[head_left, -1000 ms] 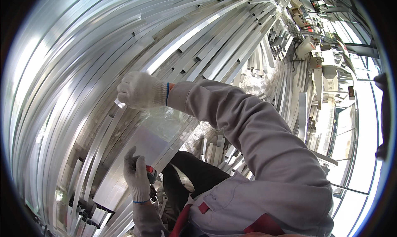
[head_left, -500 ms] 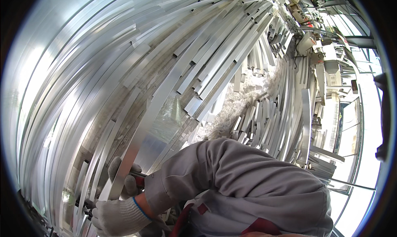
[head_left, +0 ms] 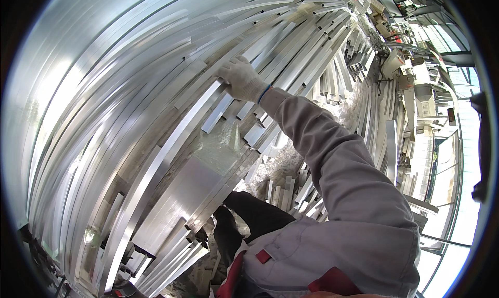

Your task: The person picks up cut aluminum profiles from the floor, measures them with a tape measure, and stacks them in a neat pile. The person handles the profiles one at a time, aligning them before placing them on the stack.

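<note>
My right hand [head_left: 240, 80], in a white knit glove with a blue cuff edge, reaches far out over the stacked metal. Its fingers are closed around the upper end of a long, silvery metal bar [head_left: 150, 176]. That bar runs down toward the lower left, on top of other lengths. My left hand does not show. Beside the bar's lower end is a dark object with a red patch [head_left: 120, 287], too cut off to name. A wide, flat metal piece [head_left: 179, 202] lies to the right of the bar, partly under clear plastic film [head_left: 221, 150].
Long metal profiles [head_left: 93, 137] fill the left side, and more bars [head_left: 312, 54] lie at the far end. Short square-ended offcuts [head_left: 171, 267] sit near my body. Pale shavings or film [head_left: 280, 168] cover the floor between stacks. Machinery [head_left: 392, 61] stands at the far right.
My right hand has moved from the bar's near end up to its far end. The gloved left hand has gone out of view. The bar has shifted left, uncovering the flat piece.
</note>
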A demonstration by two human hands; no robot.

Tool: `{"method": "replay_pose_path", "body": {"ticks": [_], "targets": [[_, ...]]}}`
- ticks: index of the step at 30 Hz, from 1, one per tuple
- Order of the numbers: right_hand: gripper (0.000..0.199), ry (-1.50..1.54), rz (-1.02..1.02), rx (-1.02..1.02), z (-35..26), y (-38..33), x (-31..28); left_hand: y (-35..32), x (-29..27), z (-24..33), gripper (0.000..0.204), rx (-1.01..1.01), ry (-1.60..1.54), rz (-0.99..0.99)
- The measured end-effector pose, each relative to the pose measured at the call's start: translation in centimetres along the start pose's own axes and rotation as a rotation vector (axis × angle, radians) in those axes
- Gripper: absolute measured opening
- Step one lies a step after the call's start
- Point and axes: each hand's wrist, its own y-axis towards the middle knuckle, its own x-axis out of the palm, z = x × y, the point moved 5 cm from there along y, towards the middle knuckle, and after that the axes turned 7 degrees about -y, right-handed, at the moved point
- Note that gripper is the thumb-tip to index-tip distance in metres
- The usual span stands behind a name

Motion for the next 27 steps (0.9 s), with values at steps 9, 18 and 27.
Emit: {"method": "replay_pose_path", "body": {"ticks": [9, 18, 27], "targets": [[0.018, 0.301, 0.113, -0.288, -4.4, 3.9, -1.9, 2.4, 1.9, -4.7, 0.041, 0.057, 0.46, -0.125], [0.042, 0.265, 0.054, -0.263, -13.5, 15.9, -4.4, -9.5, 4.9, -18.4, 0.036, -0.34, 0.739, -0.234], [0.052, 0.192, 0.096, -0.261, -21.9, 27.3, -0.8, -20.2, -7.4, -20.1, 0.037, -0.62, 0.789, -0.008]]}}
